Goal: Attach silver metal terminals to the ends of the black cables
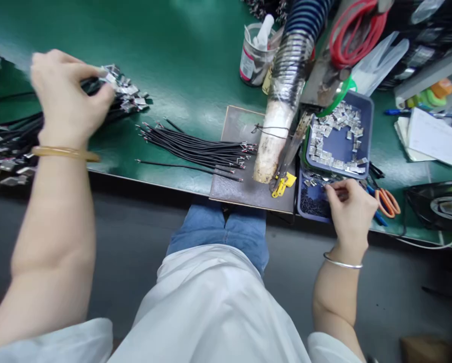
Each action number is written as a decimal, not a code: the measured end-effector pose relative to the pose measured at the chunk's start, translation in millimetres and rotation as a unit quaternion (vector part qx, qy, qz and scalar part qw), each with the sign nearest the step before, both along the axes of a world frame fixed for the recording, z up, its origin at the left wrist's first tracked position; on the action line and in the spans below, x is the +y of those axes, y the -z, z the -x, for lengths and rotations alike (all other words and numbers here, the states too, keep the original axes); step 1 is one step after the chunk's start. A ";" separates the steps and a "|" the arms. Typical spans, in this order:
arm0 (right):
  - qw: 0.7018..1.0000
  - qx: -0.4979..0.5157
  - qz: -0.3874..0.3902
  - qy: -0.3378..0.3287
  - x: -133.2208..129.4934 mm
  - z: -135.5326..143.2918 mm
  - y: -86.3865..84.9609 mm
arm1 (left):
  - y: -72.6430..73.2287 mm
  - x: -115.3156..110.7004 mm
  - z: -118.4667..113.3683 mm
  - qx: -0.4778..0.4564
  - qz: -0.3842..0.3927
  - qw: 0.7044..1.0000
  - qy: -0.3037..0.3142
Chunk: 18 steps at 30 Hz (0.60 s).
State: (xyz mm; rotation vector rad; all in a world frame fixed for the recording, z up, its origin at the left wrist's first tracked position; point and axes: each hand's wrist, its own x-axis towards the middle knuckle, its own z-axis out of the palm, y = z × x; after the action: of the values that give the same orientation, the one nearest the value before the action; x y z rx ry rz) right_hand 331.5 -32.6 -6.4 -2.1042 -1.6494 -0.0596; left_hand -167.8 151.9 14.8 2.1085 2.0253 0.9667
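Observation:
My left hand (69, 93) is at the left, with thumb and forefinger closed round the end of a black cable at a bundle of cables (29, 123). Silver metal connectors (127, 93) cap the ends of that bundle. My right hand (350, 206) is pinched over the front blue tray (314, 217), which holds small black parts and shiny metal pieces; what is between its fingertips is too small to make out. Behind it, another blue tray (367, 126) holds many loose metal connector shells (337, 121). Between my hands lie loose black cables (195, 146) with stripped ends.
A fume hose (276, 111) comes down over a brown board (244, 194), beside a yellow clip-like tool (283, 185). Orange-handled scissors (388, 202), a black fan (441, 204) and paper slips (433, 136) are at the right. A plastic cup (254, 63) stands behind.

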 end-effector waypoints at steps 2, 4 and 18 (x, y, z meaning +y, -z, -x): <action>0.999 -0.010 0.033 -0.007 5.3 -1.4 0.0 | 8.8 -0.1 -9.3 0.028 -0.034 0.999 -0.005; 0.998 -0.007 0.057 -0.017 9.4 -2.0 -1.4 | 18.9 -14.9 -35.1 0.008 -0.106 0.994 0.021; 0.987 0.081 -0.133 -0.031 -21.9 38.1 -16.1 | 18.7 -116.8 -149.3 -0.068 -0.172 0.935 0.303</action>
State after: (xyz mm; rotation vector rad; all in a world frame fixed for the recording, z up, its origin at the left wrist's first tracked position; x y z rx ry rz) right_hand 293.4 -54.5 9.7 -1.8076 -1.5184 -0.0826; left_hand -18.5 35.1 -3.8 2.5043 1.0694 1.3501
